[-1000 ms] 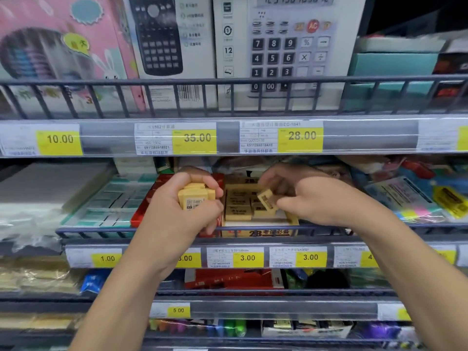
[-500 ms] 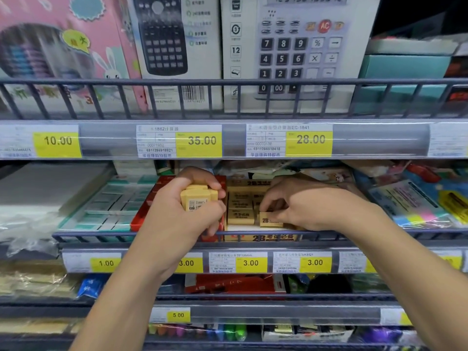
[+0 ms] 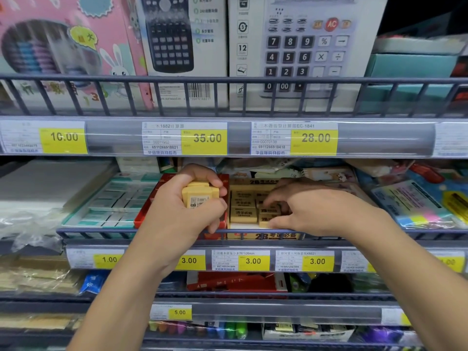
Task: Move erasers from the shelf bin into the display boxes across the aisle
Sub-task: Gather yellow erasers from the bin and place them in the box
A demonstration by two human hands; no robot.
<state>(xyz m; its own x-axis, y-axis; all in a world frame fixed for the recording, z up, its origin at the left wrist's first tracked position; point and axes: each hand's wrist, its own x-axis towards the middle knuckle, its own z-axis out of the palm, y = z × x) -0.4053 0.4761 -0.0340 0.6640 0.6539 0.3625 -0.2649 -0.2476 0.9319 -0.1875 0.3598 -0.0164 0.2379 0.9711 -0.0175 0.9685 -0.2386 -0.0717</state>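
Head view: left hand (image 3: 177,214) grips stacked erasers (image 3: 200,196); right hand (image 3: 311,211) pinches one in the bin (image 3: 263,235).

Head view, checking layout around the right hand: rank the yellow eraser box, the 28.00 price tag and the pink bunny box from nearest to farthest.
From the right hand:
1. Yellow eraser box, under its fingers.
2. 28.00 price tag, on the shelf edge above.
3. Pink bunny box, top shelf, far left.

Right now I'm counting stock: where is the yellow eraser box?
The yellow eraser box sits mid-frame on the middle shelf, immediately right of the red box, with the right hand reaching into it.
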